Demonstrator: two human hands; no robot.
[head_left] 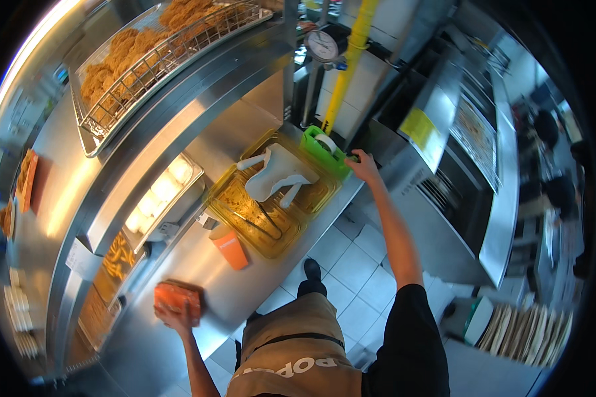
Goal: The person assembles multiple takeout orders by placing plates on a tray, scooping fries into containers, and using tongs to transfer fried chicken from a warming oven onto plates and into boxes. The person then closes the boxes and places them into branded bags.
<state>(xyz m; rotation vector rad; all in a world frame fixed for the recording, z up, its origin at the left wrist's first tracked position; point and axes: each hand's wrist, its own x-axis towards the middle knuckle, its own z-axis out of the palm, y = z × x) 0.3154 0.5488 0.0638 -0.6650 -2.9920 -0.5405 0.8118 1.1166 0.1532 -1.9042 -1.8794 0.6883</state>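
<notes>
An orange-red box [179, 300] sits on the steel counter at the lower left. My left hand [177, 317] rests against its near side, fingers wrapped over it. Farther off to the right, my right arm reaches out to a green tape dispenser [324, 151] with a white roll in it. At the dispenser's near right end, my right hand [363, 165] is closed, fingertips touching it; any strip of tape between them is too small to see. An orange paper cup or sleeve [229, 247] lies between the box and a yellow tray.
The amber plastic tray [271, 249] holds black tongs [263, 221] and a white scoop [275, 173] with handles. Above left, a wire basket [129, 89] of fried chicken stands on a steel shelf [198, 86]. A fryer-like steel unit [437, 192] flanks my right arm.
</notes>
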